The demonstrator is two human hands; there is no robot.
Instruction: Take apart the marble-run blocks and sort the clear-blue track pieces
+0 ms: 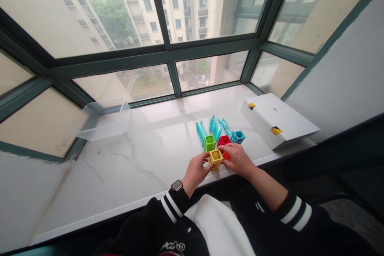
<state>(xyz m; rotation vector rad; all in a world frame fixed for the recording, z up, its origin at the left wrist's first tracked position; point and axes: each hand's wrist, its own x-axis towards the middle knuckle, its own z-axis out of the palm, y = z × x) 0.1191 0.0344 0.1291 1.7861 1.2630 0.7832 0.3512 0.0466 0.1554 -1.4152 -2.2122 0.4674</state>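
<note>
A tub (pixel 103 133) sits at ten o'clock. At centre, your left hand (pixel 196 169) and right hand (pixel 238 159) have fingers grasping opposite sides of the yellow block (pixel 216 157) near the front of the sill (pixel 144 140), probably to steady it. One o'clock: red block (pixel 223 141); two: white box (pixel 282 118).

You hold the yellow block (pixel 215 157) between your left hand (pixel 195 171) and right hand (pixel 239 159). A green block (pixel 209 143) stands just beyond it, a white box (pixel 280 118) well right of it.
</note>
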